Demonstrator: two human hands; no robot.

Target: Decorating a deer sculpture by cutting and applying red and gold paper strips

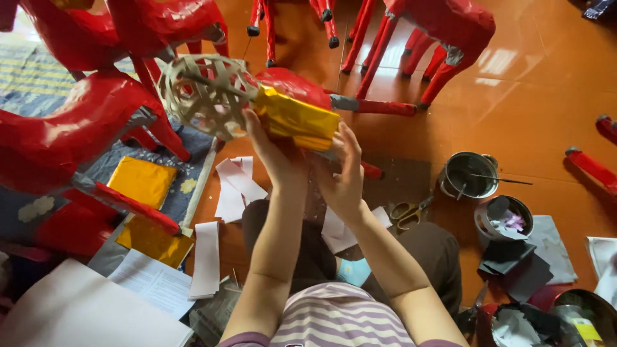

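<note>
Scissors [410, 212] lie on the orange floor [546, 109] beside a metal pot [469, 175]; white paper strips [236, 186] and yellow foil sheet [141, 181] left.

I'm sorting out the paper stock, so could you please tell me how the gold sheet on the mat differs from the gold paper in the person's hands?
The gold sheet lies flat and untouched on the mat; the gold paper is creased, wrapped around the red figure, and pressed by both hands. Both are shiny gold.

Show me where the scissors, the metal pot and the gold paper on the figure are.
scissors [409, 213], head view, on the handles.
metal pot [450, 186], head view, on its near rim.
gold paper [299, 119], head view, on the middle of the wrapped sheet.
</note>
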